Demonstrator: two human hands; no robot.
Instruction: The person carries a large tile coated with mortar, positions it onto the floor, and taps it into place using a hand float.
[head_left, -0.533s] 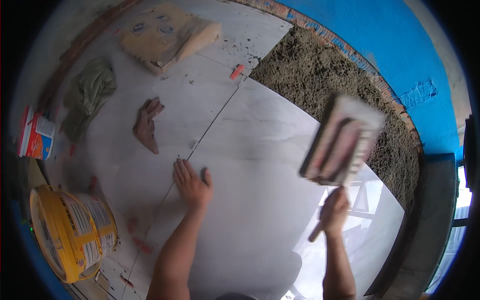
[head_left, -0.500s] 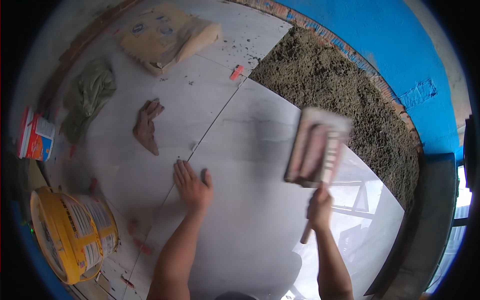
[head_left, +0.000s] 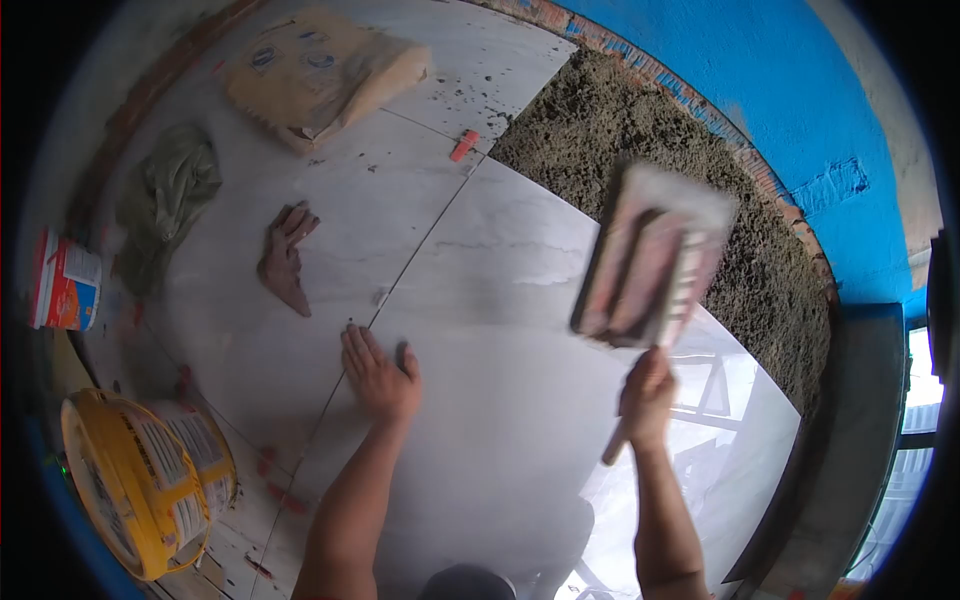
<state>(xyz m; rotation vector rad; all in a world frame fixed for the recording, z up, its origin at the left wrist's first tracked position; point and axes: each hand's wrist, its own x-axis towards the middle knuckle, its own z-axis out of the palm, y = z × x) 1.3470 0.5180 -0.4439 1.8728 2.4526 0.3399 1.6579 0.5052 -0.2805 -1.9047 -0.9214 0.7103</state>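
Note:
My left hand [head_left: 382,375] lies flat on the large glossy whitish tile [head_left: 480,410], its fingers stretched across the joint with the tile to the left. In my right hand [head_left: 647,400] is the wooden handle of a broad, flat-headed mallet [head_left: 650,265], its fingers wrapped round it. The rectangular mallet head is slightly blurred and looks raised above the tile's right part. Beyond that tile's far right edge stretches a bed of rough grey-brown mortar [head_left: 600,125]. A red tile-levelling wedge [head_left: 464,146] sits at the joint near the tile's far corner.
On the tiles at left lie a brown glove-like cloth [head_left: 286,258], a green cloth [head_left: 170,195] and a paper sack [head_left: 320,75]. A yellow bucket [head_left: 145,480] and a smaller red-and-white tub [head_left: 70,280] stand at the left edge. A blue wall [head_left: 760,90] bounds the mortar.
My right hand has moved slightly up and to the right, carrying the mallet head up and away. My left hand stays flat on the tile. The view has shifted slightly.

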